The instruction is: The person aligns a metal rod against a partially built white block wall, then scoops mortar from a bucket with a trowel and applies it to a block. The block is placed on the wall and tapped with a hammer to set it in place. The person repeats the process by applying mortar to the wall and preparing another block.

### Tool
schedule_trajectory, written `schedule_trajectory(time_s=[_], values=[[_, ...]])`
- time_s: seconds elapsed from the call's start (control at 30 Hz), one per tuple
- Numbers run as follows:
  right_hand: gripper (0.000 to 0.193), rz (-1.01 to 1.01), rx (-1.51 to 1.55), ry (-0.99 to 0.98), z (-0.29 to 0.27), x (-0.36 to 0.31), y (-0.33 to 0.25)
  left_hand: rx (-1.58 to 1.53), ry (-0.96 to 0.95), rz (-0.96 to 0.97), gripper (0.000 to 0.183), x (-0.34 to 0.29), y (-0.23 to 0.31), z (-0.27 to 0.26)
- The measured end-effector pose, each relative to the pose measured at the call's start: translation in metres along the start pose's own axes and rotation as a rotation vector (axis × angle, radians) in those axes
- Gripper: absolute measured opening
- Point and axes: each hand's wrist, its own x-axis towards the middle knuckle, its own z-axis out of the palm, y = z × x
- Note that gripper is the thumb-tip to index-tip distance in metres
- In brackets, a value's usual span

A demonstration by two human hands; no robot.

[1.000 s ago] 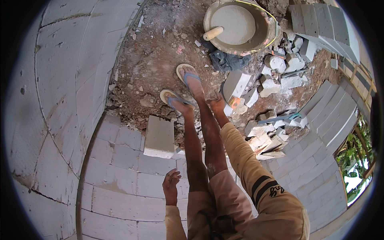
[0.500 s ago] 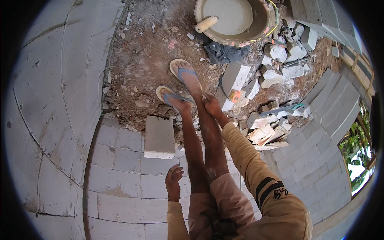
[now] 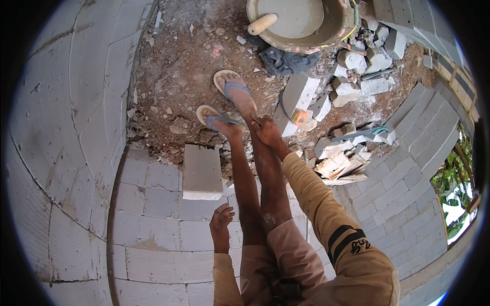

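Dirt floor (image 3: 178,76) enclosed by grey block walls (image 3: 153,239). Right hand (image 3: 266,131), fingers curled and empty, rests at the ankle (image 3: 250,120). Left hand (image 3: 221,224), loosely curled, hangs just below the loose block (image 3: 202,172).

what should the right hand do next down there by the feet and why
Probably reach a little further right to the broken block piece. The right hand is stretched down, empty, beside the right foot, and that piece lies just past it. The left hand hangs empty near the loose block.
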Motion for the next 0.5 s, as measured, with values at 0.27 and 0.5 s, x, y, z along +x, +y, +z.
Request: schedule_trajectory(time_s=[0.27, 0.5], values=[[0.04, -0.038, 0.148, 0.047, 0.007, 0.011, 0.028, -0.011, -0.011, 0.005, 0.04, 0.017, 0.006, 0.008], [0.044, 0.335, 0.679, 0.024, -0.01, 0.008, 0.062, 0.009, 0.008, 0.028, 0.036, 0.133, 0.029, 0.03]])
